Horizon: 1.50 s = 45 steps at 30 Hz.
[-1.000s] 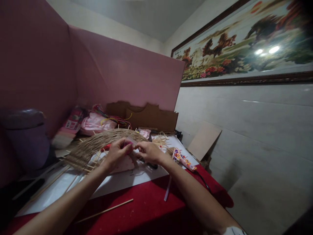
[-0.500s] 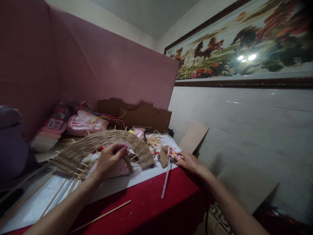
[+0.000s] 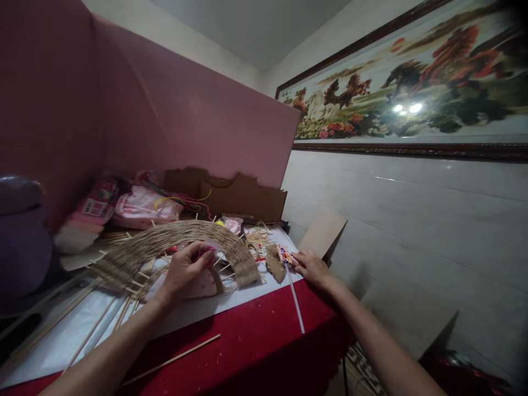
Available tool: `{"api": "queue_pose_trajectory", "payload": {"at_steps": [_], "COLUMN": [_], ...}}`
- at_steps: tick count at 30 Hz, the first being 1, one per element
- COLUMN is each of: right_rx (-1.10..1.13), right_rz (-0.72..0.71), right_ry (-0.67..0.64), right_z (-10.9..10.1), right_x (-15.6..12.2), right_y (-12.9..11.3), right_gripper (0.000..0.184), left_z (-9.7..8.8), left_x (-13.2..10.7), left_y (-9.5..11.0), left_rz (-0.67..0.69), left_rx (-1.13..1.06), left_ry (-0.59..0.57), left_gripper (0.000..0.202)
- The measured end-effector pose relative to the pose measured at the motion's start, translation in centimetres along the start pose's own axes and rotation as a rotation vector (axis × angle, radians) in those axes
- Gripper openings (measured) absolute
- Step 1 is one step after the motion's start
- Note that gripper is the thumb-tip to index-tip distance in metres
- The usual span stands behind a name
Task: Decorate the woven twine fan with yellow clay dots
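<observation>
My right hand (image 3: 311, 267) is closed around the end of a flower-patterned hot glue gun (image 3: 284, 254) at the table's right side. A long translucent glue stick (image 3: 295, 300) sticks out of the gun toward the front edge. Beside the gun lies a torn piece of cardboard (image 3: 274, 264). My left hand (image 3: 190, 267) pinches a small bright pink piece (image 3: 207, 253) whose kind I cannot make out. Behind and around that hand curves a woven twine arch (image 3: 173, 235) with thin wooden sticks poking out of it. A pale pink dotted piece (image 3: 202, 286) lies under the left hand.
A red cloth (image 3: 247, 338) covers the table front, with a thin wooden stick (image 3: 181, 357) on it. Pink packages (image 3: 146, 206) and cut cardboard (image 3: 243, 192) stand at the back. Bundled sticks (image 3: 259, 237) lie behind the gun. A purple container (image 3: 25, 247) is at left.
My right hand has shifted slightly left with the glue gun, and the glue stick's free end has swung right. My left hand stays almost still with the pink piece.
</observation>
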State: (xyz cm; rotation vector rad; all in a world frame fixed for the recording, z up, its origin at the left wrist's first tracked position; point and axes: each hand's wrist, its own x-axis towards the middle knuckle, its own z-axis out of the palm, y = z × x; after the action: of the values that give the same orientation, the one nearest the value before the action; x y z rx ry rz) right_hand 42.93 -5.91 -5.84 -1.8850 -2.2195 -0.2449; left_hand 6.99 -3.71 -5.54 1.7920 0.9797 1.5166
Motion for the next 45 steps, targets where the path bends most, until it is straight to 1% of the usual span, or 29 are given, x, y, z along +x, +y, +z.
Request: {"api": "queue_pose_trajectory", "payload": {"at_steps": [3, 6, 8, 9, 10, 12, 14, 15, 16, 18, 19, 21, 23, 24, 27, 31, 34, 41, 45], "right_rx": [-0.009, -0.012, -0.037, -0.048, -0.045, 0.035, 0.251, 0.386, 0.514, 0.690, 0.722, 0.716, 0.685, 0.666, 0.638, 0.679, 0.708, 0.771, 0.763], "right_rz": [-0.016, -0.020, 0.016, 0.041, 0.061, 0.070, 0.029, -0.017, -0.070, -0.183, -0.263, -0.436, -0.562, -0.589, -0.592, -0.575, -0.591, -0.653, -0.634], "right_ry": [0.005, -0.020, -0.014, 0.011, 0.056, 0.199, 0.397, 0.469, 0.504, 0.528, 0.526, 0.516, 0.507, 0.509, 0.522, 0.498, 0.466, 0.393, 0.338], "right_z": [-0.2, -0.6, -1.0, -1.3, -1.7, -2.7, -3.7, -4.2, -4.6, -5.4, -5.7, -6.0, -5.9, -5.8, -4.7, -3.0, -2.2, -1.7, -1.8], "right_x": [-0.7, -1.1, -1.1, -0.9, -0.7, 0.0, 1.0, 1.5, 1.9, 2.6, 2.7, 2.8, 2.8, 2.8, 2.8, 3.1, 3.1, 2.9, 2.9], "right_y": [-0.7, -1.1, -1.2, -1.3, -1.6, -3.0, -5.5, -7.1, -8.8, -12.2, -13.8, -16.2, -17.6, -18.0, -18.3, -17.6, -17.0, -16.3, -16.3], "right_gripper": [0.022, 0.021, 0.024, 0.025, 0.025, 0.023, 0.020, 0.019, 0.020, 0.019, 0.016, 0.012, 0.013, 0.014, 0.013, 0.007, 0.010, 0.015, 0.011], "left_z": [0.1, 0.2, 0.3, 0.3, 0.3, 0.4, 0.4, 0.4, 0.4, 0.4, 0.4, 0.5, 0.6, 0.7, 0.9, 1.2, 1.5, 2.2, 2.2], "left_x": [-0.3, -0.4, -0.4, -0.4, -0.4, -0.3, -0.4, -0.5, -0.6, -0.9, -1.1, -1.3, -1.5, -1.5, -1.6, -1.8, -2.0, -2.3, -2.4], "left_y": [0.4, 0.6, 0.6, 0.6, 0.7, 0.9, 1.4, 1.8, 2.2, 2.9, 3.2, 3.4, 3.2, 3.0, 2.7, 2.9, 3.1, 2.3, 2.2], "left_rz": [-0.009, 0.008, 0.010, 0.006, -0.002, -0.034, -0.118, -0.176, -0.237, -0.336, -0.366, -0.387, -0.362, -0.340, -0.296, -0.299, -0.292, -0.295, -0.277], "left_rx": [-0.006, 0.007, -0.009, -0.027, -0.050, -0.118, -0.236, -0.312, -0.388, -0.503, -0.537, -0.600, -0.632, -0.635, -0.597, -0.492, -0.432, -0.397, -0.349], "left_ry": [-0.002, 0.013, 0.018, 0.018, 0.019, 0.025, 0.024, 0.010, -0.013, -0.074, -0.095, -0.114, -0.120, -0.122, -0.133, -0.145, -0.145, -0.171, -0.171], "left_gripper": [0.020, 0.019, 0.018, 0.018, 0.018, 0.019, 0.022, 0.024, 0.026, 0.029, 0.029, 0.027, 0.024, 0.023, 0.023, 0.023, 0.022, 0.023, 0.021]}}
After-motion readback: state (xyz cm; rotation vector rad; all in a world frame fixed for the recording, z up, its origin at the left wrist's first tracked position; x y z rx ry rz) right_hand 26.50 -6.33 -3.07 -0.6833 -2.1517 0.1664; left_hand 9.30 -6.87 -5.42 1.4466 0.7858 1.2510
